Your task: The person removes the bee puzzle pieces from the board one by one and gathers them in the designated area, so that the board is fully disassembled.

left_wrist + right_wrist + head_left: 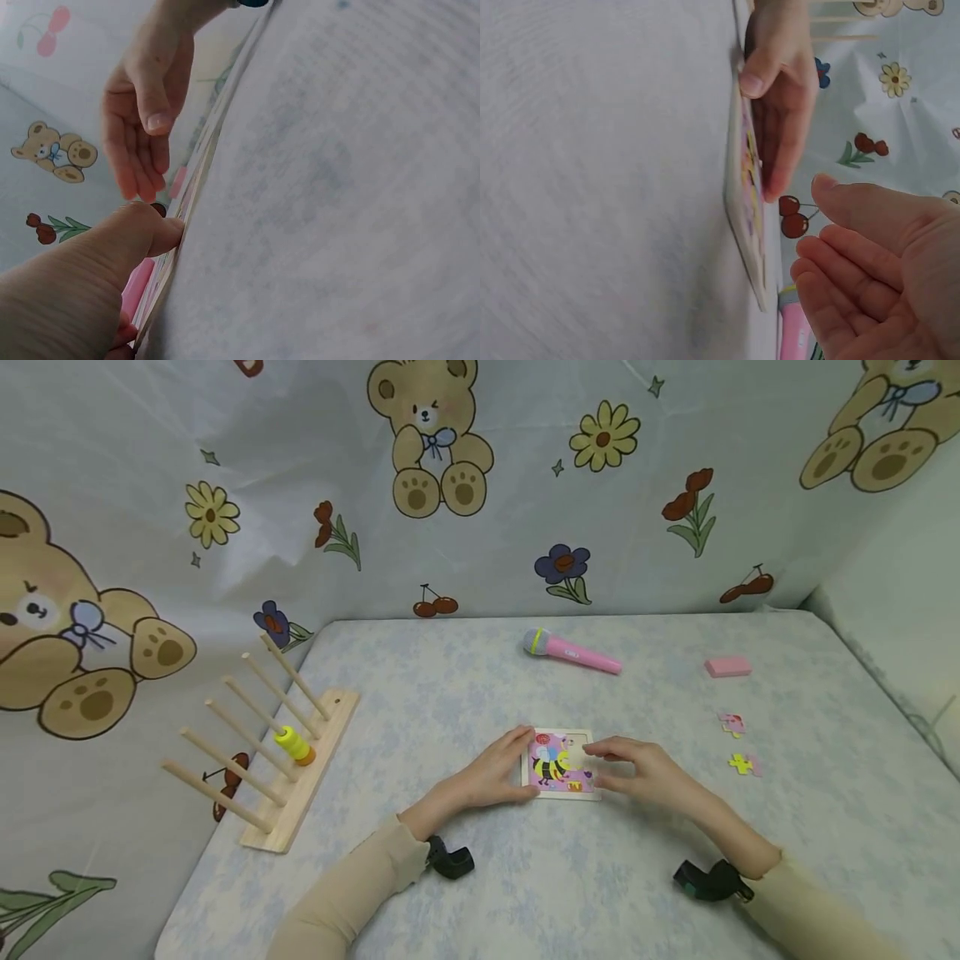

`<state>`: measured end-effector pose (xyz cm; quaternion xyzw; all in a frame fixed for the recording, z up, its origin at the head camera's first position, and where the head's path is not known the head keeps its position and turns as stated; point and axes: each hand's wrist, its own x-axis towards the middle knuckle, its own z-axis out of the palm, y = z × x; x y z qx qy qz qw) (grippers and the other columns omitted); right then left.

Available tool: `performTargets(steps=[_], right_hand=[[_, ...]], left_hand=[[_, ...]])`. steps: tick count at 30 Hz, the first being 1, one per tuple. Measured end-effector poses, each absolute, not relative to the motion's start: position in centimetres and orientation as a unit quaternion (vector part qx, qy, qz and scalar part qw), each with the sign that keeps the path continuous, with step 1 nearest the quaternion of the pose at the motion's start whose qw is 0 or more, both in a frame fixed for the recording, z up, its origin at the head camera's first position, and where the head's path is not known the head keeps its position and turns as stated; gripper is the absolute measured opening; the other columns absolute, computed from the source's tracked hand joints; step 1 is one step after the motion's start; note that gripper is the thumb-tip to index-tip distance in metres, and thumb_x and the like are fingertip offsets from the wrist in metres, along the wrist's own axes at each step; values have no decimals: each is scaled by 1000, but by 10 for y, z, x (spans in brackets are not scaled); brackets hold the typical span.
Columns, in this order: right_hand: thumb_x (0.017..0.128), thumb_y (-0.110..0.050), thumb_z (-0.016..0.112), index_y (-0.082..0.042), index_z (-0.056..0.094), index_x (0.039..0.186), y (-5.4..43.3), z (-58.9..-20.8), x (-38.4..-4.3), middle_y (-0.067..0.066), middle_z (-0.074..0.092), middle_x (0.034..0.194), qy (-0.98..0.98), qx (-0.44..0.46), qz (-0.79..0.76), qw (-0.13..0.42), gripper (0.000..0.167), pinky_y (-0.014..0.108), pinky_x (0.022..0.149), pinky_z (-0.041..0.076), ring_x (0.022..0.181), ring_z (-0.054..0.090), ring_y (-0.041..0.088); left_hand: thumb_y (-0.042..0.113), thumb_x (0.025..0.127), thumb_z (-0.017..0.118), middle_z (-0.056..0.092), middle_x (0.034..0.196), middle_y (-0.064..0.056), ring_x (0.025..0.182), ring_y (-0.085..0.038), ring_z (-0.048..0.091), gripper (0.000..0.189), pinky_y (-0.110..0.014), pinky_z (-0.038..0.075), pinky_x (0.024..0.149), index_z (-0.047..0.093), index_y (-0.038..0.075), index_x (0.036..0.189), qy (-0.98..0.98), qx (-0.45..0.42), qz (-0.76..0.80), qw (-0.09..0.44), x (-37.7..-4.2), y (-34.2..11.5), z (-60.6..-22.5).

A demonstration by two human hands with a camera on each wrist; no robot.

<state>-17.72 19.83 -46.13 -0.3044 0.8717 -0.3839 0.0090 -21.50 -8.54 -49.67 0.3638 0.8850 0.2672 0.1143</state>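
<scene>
A small square jigsaw puzzle (551, 768) with a bee picture lies on the table in a pale wooden frame. Bare wood shows at its upper right. My left hand (491, 772) holds the frame by its left side, thumb at the near corner and fingers at the far one; the left wrist view shows the thumb (169, 234) on the edge. Over the right side of the puzzle hovers my right hand (648, 774), its fingers loosely bent. Nothing shows between that hand's thumb and fingers (847, 281) in the right wrist view.
To the right lie loose puzzle pieces (741, 765) and a pink block (727, 667). A pink toy microphone (573, 652) rests behind the puzzle. On the left stands a wooden peg rack (300, 777) with yellow and orange beads (294, 745) on one peg.
</scene>
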Motion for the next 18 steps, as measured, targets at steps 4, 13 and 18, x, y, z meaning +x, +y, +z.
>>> performTargets(steps=[4, 13, 18], right_hand=[[79, -12, 77, 0, 63, 119, 188, -472, -179, 8, 64, 114, 880, -315, -355, 6, 45, 45, 87, 47, 106, 58, 27], [76, -11, 79, 0, 65, 116, 185, -478, -177, 9, 64, 113, 885, -340, -318, -26, 44, 47, 90, 45, 108, 55, 28], [77, -11, 78, -1, 65, 117, 183, -479, -176, 8, 64, 114, 886, -339, -315, -27, 44, 47, 90, 45, 109, 55, 28]], left_hand=[[42, 85, 66, 14, 155, -11, 141, -20, 12, 91, -35, 17, 111, 17, 1, 150, 886, 364, 264, 113, -216, -85, -496], [41, 85, 66, 14, 155, -10, 141, -19, 12, 90, -36, 18, 111, 17, 3, 151, 885, 360, 274, 111, -216, -85, -498], [41, 85, 66, 14, 155, -9, 141, -18, 12, 91, -36, 19, 111, 17, 3, 151, 885, 360, 274, 113, -216, -85, -498]])
